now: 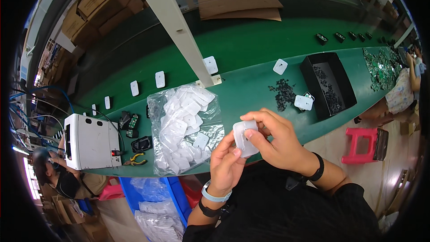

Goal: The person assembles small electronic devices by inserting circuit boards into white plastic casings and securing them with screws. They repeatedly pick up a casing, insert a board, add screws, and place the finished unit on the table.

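In front of my body both hands hold a white plastic case with rounded corners (249,149). My left hand (225,166) grips its lower left side between thumb and fingers. My right hand (280,142) presses its thumb on the case's face, fingers behind the upper edge. To the left, a clear plastic bag (214,127) lies spread with many white covers (179,127) in it. Right of my hands are a white cover with parts showing at its edge (303,103), a pile of small black parts (282,93) and another white cover (280,66).
A black box (307,78) holds more black parts. Far left stand a white machine (92,143), yellow-handled pliers (138,159) and black housings (142,144). White covers (160,79) line the green belt behind a post (174,22). A blue crate (177,199) and pink stool (358,145) stand below. People work at both sides.
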Motion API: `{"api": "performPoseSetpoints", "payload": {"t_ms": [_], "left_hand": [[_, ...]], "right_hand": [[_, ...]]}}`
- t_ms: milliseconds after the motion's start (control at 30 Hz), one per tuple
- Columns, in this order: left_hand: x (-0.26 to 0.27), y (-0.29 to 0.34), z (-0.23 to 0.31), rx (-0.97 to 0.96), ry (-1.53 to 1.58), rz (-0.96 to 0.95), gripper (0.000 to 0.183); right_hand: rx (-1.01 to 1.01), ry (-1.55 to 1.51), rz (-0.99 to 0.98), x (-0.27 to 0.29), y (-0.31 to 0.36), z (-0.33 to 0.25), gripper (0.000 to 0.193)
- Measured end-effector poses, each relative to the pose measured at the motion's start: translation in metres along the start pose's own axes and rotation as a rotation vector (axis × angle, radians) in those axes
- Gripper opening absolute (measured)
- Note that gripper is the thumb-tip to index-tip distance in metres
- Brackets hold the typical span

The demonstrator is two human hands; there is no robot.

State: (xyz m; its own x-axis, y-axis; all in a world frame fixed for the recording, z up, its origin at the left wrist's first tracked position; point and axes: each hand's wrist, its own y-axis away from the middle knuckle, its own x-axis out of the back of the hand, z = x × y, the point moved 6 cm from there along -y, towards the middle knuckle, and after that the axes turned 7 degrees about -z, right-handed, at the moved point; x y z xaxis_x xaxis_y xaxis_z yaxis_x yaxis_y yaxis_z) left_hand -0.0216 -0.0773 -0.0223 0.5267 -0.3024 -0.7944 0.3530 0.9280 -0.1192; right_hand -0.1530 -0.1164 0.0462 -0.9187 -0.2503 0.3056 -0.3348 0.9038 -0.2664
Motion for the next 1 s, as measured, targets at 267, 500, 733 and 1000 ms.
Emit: {"api": "performPoseSetpoints", "payload": {"t_ms": [267, 500, 733, 1000], "left_hand": [[-0.007, -0.001, -0.003, -0.062, -0.062, 0.006, 0.051], [-0.015, -0.002, 0.000, -0.078, -0.274, 0.151, 0.050], [-0.022, -0.002, 0.007, -0.231, -0.638, 0.205, 0.039], [-0.031, 0.002, 0.019, -0.305, -0.865, 0.277, 0.033]], "right_hand": [[0.024, -0.001, 0.072, 0.000, 0.007, 0.000, 0.028], [0.085, 0.001, 0.150, -0.004, 0.013, 0.006, 0.028], [0.075, -0.051, 0.148, -0.006, 0.019, 0.003, 0.028], [0.079, -0.108, 0.144, -0.005, 0.022, -0.003, 0.026]]}}
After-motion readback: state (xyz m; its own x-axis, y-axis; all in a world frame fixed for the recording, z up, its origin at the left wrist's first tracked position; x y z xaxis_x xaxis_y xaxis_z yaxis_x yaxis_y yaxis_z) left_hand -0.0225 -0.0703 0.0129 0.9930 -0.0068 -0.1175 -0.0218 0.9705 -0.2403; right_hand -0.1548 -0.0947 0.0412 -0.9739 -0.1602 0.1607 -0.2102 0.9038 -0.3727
